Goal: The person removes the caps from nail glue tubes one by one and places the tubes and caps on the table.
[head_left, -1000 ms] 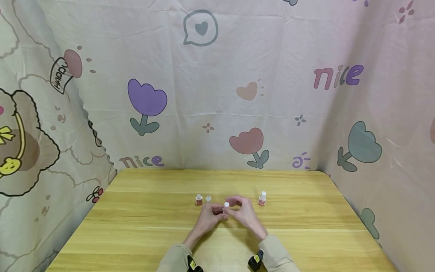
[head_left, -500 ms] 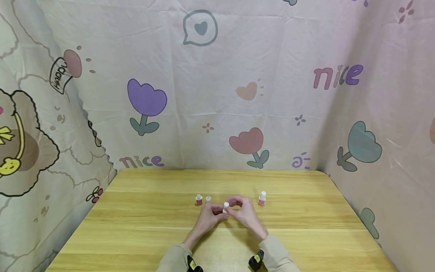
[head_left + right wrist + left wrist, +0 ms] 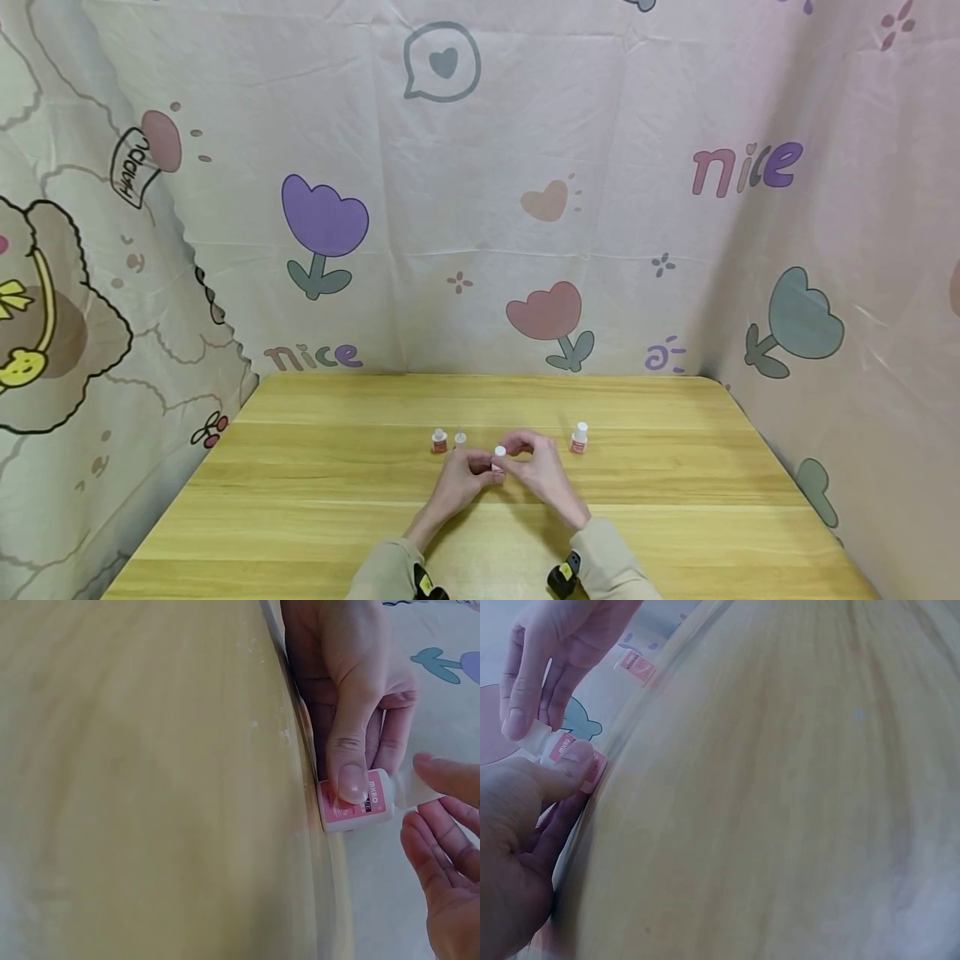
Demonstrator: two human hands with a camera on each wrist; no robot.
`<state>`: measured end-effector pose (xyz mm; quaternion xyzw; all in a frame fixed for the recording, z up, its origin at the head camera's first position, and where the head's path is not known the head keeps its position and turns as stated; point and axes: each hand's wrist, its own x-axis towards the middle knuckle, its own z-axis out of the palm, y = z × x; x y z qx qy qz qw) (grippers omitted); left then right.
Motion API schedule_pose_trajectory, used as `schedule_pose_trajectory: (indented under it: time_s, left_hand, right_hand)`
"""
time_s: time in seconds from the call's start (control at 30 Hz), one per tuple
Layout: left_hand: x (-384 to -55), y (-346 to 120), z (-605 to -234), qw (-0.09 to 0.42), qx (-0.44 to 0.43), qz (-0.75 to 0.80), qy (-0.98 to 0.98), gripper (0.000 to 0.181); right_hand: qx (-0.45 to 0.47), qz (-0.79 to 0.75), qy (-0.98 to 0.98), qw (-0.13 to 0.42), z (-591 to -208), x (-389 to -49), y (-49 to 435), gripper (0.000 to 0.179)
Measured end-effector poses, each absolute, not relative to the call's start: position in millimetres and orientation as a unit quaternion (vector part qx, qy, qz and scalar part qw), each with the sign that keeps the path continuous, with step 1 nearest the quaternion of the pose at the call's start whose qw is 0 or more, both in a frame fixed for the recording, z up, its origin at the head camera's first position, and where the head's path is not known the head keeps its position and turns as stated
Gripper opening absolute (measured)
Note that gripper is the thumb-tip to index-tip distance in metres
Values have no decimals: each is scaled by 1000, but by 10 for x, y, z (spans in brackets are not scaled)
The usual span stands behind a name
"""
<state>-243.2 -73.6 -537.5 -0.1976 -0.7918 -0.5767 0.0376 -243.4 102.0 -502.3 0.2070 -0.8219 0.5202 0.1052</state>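
Between the two hands stands a small white bottle (image 3: 375,799) with a pink label. My left hand (image 3: 456,485) holds its body, the thumb lying across the label in both wrist views. At the bottle's top, my right hand (image 3: 546,473) pinches the white cap (image 3: 500,452) between thumb and fingers. In the head view, the hands hide most of the bottle's lower part. Its base appears at tabletop level in the wrist views; whether it touches the wood I cannot tell.
A red-labelled small bottle (image 3: 439,442) stands left of the hands. Beside it, a white bottle with a thin tip (image 3: 461,439) is partly hidden behind my left hand. Another capped bottle (image 3: 579,438) stands to the right. A patterned cloth (image 3: 465,167) hangs behind the wooden table (image 3: 300,500).
Both hands keep their places at the bottle. A little more of the bottle's body shows below the cap than one second ago.
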Motion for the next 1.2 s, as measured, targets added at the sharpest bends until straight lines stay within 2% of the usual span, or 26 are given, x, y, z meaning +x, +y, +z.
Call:
schedule_pose_trajectory:
  time_s: [0.23,0.4,0.5,0.73,1.07,1.2]
  left_hand:
    - [-2437,-738,-5369,36,-200,-565,-800,10]
    - [-2431,-741,-5368,40,-198,-570,-796,13]
    - [-2424,-737,-5370,40,-195,-579,-791,15]
    - [-2431,-733,-5376,39,-198,-573,-795,14]
    - [-2410,-736,-5349,38,-199,-586,-785,13]
    - [-2408,-737,-5351,34,-198,-589,-783,16]
  right_hand:
    - [230,536,-809,78,-5019,-2425,1038,25]
    - [215,529,-818,69,-5026,-2434,1031,32]
    - [205,524,-823,81,-5026,-2432,1024,29]
    - [221,530,-814,85,-4705,-2231,980,18]
    - [218,539,-810,72,-5019,-2421,1020,29]
    - [209,532,-816,83,-5026,-2426,1030,25]
